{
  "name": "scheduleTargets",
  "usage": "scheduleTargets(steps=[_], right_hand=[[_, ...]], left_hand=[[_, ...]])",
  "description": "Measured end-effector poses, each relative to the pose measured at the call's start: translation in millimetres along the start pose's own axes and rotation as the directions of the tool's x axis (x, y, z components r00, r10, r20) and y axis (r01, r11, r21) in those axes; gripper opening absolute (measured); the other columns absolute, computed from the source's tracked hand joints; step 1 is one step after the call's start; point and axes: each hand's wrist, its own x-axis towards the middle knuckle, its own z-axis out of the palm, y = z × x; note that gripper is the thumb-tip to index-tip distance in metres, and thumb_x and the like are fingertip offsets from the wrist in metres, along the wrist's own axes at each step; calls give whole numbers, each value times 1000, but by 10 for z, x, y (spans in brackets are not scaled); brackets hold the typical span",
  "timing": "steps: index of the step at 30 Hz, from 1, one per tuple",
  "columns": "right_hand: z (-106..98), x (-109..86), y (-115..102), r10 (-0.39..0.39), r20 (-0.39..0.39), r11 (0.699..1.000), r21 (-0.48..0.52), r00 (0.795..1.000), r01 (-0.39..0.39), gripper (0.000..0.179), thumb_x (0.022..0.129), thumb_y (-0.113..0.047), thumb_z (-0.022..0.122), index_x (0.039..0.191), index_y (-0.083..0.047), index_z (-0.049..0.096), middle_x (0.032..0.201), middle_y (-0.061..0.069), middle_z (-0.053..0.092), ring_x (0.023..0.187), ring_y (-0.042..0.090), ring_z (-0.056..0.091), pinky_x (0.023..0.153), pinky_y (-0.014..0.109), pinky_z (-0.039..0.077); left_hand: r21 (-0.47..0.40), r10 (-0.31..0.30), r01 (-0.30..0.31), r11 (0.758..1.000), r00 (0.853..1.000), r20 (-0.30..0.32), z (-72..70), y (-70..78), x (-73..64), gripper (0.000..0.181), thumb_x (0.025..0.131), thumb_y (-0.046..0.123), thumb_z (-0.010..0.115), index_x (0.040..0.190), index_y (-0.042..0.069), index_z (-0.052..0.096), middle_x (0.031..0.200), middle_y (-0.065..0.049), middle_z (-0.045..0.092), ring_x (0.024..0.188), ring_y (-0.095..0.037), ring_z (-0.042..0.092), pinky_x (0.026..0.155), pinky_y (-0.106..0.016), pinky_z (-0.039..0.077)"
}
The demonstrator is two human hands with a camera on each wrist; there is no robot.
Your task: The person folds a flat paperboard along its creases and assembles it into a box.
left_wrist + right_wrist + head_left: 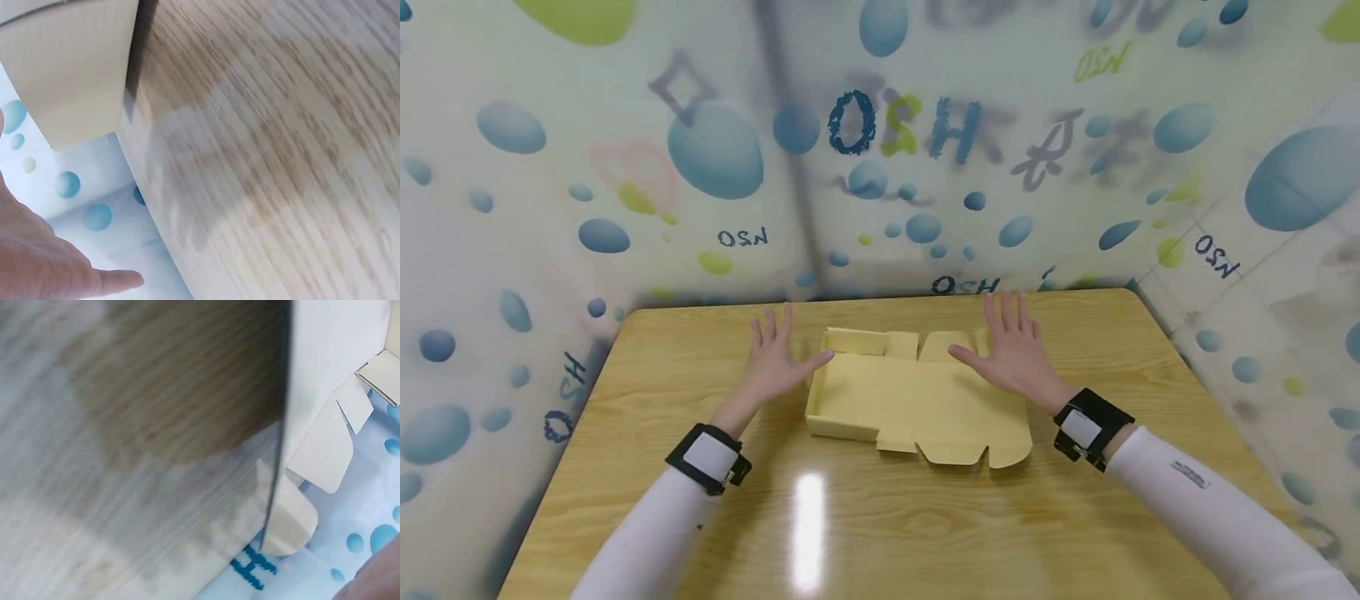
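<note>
A partly folded pale yellow cardboard box [880, 387] lies on the wooden table. Its left end stands up as a shallow tray, while the lid panel and cut flaps spread out flat to the right. My left hand [772, 363] is beside the tray's left end, fingers spread, thumb pointing towards its far corner. Over the far right part of the lid is my right hand [1017, 357], fingers also spread. Neither hand holds anything. In the left wrist view a box wall [75, 69] rises near the hand; the right wrist view shows several lid flaps [325, 447].
The wood-grain table [700, 533] ends at a back wall hung with a dotted sheet [715, 250]. A similar sheet covers both sides. Each wrist carries a black strap [1090, 425] with a small device. A bright light reflection falls on the near tabletop.
</note>
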Motion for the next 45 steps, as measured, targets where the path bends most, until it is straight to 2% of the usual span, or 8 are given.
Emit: scheduleTargets(steps=[9, 15, 20, 22, 26, 32, 39, 45], right_hand=[[19, -359, 325, 46, 13, 999, 17, 999, -46, 109, 101, -68, 53, 168, -3, -2, 174, 30, -13, 160, 57, -12, 123, 80, 10], [67, -595, 391, 47, 82, 995, 88, 996, -55, 102, 105, -59, 53, 163, 13, 12, 169, 40, 15, 156, 61, 18, 124, 74, 25], [104, -714, 354, 76, 100, 974, 205, 992, -95, 80, 107, -48, 56, 153, 15, 40, 136, 33, 64, 120, 45, 66, 95, 52, 57], [115, -735, 345, 98, 102, 959, 257, 990, -121, 65, 106, -42, 59, 144, 11, 52, 118, 26, 71, 101, 33, 69, 79, 40, 56], [129, -734, 348, 135, 119, 928, 333, 984, -167, 47, 105, -28, 62, 134, 9, 60, 107, 20, 72, 89, 20, 65, 70, 27, 48], [116, -574, 409, 117, 151, 893, 416, 982, -171, 42, 102, -14, 61, 133, 15, 61, 101, 23, 74, 75, 12, 64, 63, 24, 50], [6, -211, 347, 15, 156, 956, 287, 988, -59, 28, 99, -11, 62, 115, 11, 68, 77, 9, 61, 63, 11, 50, 58, 23, 40], [-96, 369, 110, -15, 172, 992, 126, 985, -7, 17, 103, -10, 56, 89, -1, 56, 70, 2, 40, 62, 14, 37, 62, 28, 31]], left_hand=[[-86, 78, -76, 993, 997, 16, -22, -55, 216, 109, 99, 59, 64, 170, 15, -6, 175, -25, -14, 160, -57, -13, 124, -80, 9], [-148, 204, -196, 969, 978, 43, -17, 41, 328, 73, 105, 42, 62, 165, 9, 34, 171, -22, 34, 160, -46, 29, 128, -65, 28], [-136, 262, -250, 959, 962, 78, 5, 131, 357, 50, 107, 30, 62, 150, 6, 58, 156, -18, 58, 144, -42, 53, 119, -60, 44], [-130, 268, -256, 958, 959, 87, 30, 159, 377, 47, 106, 29, 62, 147, 6, 60, 153, -17, 60, 140, -41, 57, 117, -58, 47], [-136, 278, -266, 955, 957, 80, 84, 191, 408, 40, 106, 22, 63, 141, 3, 65, 148, -19, 65, 135, -40, 61, 114, -55, 50], [-108, 274, -266, 958, 959, 66, 83, 197, 376, 22, 101, 14, 70, 118, 2, 79, 122, -18, 78, 113, -34, 72, 101, -49, 58], [-108, 244, -232, 967, 962, 120, 27, 67, 173, 12, 97, 12, 73, 104, 5, 80, 101, -14, 79, 93, -25, 72, 84, -39, 61], [-138, 187, -169, 976, 973, 132, 10, 34, -111, 8, 92, 7, 73, 99, 4, 74, 94, -12, 75, 84, -20, 70, 71, -28, 56]])
